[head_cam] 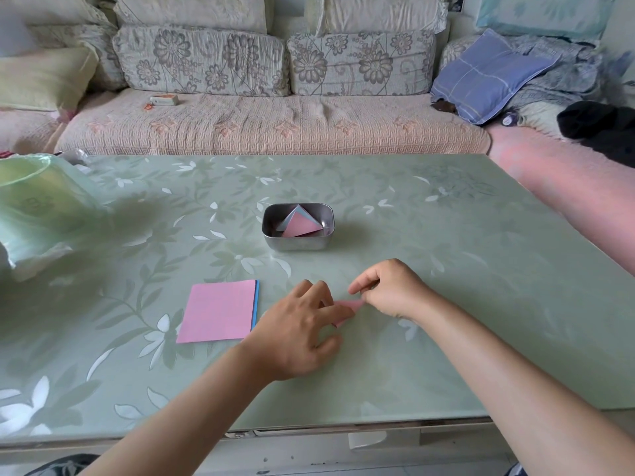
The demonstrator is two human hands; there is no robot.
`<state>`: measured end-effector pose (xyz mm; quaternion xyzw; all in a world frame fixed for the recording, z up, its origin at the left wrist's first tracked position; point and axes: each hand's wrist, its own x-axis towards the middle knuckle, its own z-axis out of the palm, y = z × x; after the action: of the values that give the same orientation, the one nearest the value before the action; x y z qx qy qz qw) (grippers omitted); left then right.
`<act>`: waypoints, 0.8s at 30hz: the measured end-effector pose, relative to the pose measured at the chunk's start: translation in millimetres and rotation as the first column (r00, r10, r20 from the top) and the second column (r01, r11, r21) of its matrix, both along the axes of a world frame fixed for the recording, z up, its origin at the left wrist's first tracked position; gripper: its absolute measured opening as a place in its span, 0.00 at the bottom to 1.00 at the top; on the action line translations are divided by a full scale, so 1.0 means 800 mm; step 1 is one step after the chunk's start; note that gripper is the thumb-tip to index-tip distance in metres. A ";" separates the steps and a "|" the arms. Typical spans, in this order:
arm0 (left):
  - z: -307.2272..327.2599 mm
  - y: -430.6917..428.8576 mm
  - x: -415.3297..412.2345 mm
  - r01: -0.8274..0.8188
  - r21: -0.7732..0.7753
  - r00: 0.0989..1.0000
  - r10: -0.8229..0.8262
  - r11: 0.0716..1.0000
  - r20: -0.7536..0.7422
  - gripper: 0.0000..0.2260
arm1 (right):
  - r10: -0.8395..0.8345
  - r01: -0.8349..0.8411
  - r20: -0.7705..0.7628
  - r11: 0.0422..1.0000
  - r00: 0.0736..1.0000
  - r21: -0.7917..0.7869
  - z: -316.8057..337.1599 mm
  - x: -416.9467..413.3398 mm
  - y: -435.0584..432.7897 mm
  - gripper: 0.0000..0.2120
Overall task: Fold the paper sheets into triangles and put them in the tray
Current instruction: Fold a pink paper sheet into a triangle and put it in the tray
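Left hand (302,324), fingers spread, is pressed on the pink sheet (354,305); its right end is pinched by the right hand (391,290).

The tabletop (412,235) is pale green, patterned with white and darker green leaves and blossoms. At the metal tray's 7 o'clock, the stack of paper sheets (218,310) shows pink on top with a blue edge. The folded sheet (354,305) at its 5 o'clock is pink. The metal tray (297,244) is silver, and the top triangle (302,225) in it is pink over pale blue. At 12 o'clock the sofa cushions (202,60) are cream with grey-brown flowers.
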<state>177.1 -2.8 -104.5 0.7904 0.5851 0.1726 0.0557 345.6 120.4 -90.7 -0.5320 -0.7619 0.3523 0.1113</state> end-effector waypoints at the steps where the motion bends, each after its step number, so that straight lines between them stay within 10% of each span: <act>1: 0.000 0.000 0.002 -0.011 -0.002 1.000 0.011 1.000 -0.006 0.16 | -0.001 0.001 -0.001 1.000 1.000 0.005 0.000 0.000 0.000 0.19; 24: 0.003 -0.007 -0.002 -0.001 -0.091 0.992 0.013 0.996 0.123 0.11 | 0.009 -0.008 -0.038 0.999 0.999 0.032 -0.007 0.002 -0.001 0.12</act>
<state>175.7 -8.0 -102.5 0.7728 0.5905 0.1948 0.1269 347.0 119.7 -96.3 -0.5201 -0.7675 0.3505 0.1328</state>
